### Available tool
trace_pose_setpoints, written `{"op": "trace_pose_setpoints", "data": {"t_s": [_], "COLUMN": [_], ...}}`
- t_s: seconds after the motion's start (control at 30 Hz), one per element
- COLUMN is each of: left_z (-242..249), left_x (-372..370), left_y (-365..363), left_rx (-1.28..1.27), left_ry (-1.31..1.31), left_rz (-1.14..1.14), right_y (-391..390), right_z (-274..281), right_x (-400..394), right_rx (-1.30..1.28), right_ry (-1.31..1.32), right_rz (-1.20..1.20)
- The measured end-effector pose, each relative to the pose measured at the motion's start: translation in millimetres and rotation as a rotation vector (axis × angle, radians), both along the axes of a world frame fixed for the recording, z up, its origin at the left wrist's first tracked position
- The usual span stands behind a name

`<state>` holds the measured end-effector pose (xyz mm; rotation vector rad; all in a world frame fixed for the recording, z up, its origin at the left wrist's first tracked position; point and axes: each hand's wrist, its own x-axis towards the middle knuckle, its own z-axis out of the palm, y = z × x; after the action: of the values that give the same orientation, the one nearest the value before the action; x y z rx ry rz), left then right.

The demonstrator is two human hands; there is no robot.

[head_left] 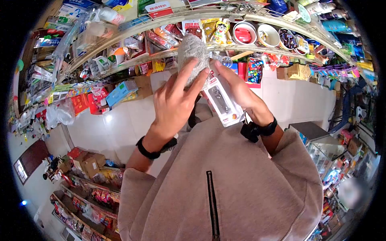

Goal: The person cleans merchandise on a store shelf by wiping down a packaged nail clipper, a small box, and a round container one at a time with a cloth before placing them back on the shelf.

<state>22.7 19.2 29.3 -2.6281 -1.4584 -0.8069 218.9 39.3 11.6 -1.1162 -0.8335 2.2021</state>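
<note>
A white box (220,102) with a dark window shape on its front is held in front of the grey-brown top, tilted. My right hand (241,90) is closed round the box's upper right side, thumb and fingers near its top. A grey fuzzy cloth-like thing (193,54) lies just beyond the box's upper end. My left hand (177,96) reaches over it from the left, its fingertips resting on the grey thing and close to the box; its fingers are apart. What lies under the left palm is hidden.
Shelves (132,60) packed with bagged goods curve across the top. Round tubs (245,33) stand on the upper shelf at right. A blue box (122,93) sits at left, a cardboard carton (86,162) lower left. Low shelving (92,199) fills the bottom left.
</note>
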Motion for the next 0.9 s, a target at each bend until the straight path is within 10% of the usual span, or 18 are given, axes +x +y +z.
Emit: {"op": "trace_pose_setpoints", "data": {"t_s": [0.33,0.63,0.9], "left_z": [-9.7,4.8,-36.2], "left_x": [-26.0,-19.6,-23.7], "left_y": [12.8,2.2,-1.5], "left_rx": [-0.053,0.051,-0.272], "left_ry": [-0.001,-0.089,-0.143], "left_rz": [0.014,-0.112,-0.102], "right_y": [-7.2,-8.1,1.0], "right_z": [1.7,-10.2,-16.9], "right_x": [5.1,-2.9,12.2], "right_rx": [-0.177,-0.077,0.118], "right_ry": [0.245,-0.112,-0.279], "right_rz": [0.053,0.019,0.496]}}
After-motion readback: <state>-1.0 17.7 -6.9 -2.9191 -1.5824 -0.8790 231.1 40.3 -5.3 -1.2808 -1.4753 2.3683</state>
